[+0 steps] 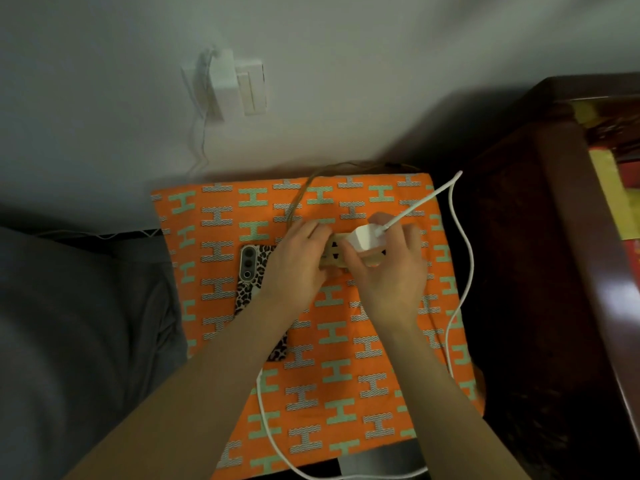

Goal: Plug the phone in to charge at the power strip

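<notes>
The right hand (pixel 384 268) pinches a white charger (pixel 363 239) onto the power strip (pixel 337 256), which the left hand (pixel 298 265) holds steady. The leopard-cased phone (pixel 251 282) lies at the left hand's nine o'clock on the orange H-patterned cloth (pixel 346 375); no readable writing.

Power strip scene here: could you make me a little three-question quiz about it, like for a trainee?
1. True or false: the phone lies camera side up on the orange cloth.
2. Which hand grips the white charger? A) left hand B) right hand C) neither
3. Fill in: the left hand steadies the ____ while the charger goes in.

Key:
1. True; the lenses and leopard-print case show.
2. B; the right hand holds it at the power strip, white cable attached. Whether it is fully seated cannot be told.
3. Power strip.
</notes>
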`<action>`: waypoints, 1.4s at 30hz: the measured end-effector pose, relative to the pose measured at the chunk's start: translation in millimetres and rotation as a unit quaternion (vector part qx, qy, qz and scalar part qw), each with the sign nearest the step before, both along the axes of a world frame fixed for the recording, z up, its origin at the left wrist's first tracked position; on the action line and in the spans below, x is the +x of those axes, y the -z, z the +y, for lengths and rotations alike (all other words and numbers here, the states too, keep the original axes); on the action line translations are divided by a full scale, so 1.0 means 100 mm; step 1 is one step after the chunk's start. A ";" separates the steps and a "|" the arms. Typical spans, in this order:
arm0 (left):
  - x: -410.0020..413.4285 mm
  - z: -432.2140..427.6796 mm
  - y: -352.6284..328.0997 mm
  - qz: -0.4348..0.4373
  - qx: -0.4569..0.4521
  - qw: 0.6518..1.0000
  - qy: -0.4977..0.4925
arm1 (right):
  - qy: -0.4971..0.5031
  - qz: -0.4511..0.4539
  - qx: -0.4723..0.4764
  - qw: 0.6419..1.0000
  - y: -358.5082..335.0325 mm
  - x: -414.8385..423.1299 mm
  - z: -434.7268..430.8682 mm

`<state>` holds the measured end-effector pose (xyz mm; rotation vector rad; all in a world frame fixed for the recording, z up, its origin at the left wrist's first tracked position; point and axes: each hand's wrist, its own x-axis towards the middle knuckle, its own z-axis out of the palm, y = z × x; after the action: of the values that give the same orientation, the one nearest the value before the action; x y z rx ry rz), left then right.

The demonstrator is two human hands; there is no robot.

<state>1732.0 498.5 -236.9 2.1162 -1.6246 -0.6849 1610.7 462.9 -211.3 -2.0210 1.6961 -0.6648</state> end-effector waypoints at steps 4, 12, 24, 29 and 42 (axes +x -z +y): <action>-0.01 0.01 0.00 0.003 0.006 1.000 -0.001 | 0.037 -0.069 0.065 0.995 -0.01 -0.11 -0.08; 0.00 0.00 0.02 0.004 0.011 1.000 -0.005 | 0.054 -0.039 0.034 0.997 -0.02 -0.12 -0.05; 0.01 0.01 0.02 -0.002 -0.012 1.000 0.001 | 0.057 0.025 0.003 0.998 0.03 0.07 0.06; 0.00 0.00 0.04 -0.009 -0.022 1.000 0.001 | 0.083 0.065 -0.018 0.994 0.11 0.17 0.14; 0.02 0.00 -0.12 -0.008 0.042 0.998 0.051 | 0.040 0.043 0.042 0.997 0.07 0.09 0.12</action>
<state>1734.3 498.6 -224.8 2.1141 -1.7515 -0.7835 1620.0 475.2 -218.1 -1.9584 1.8311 -0.5292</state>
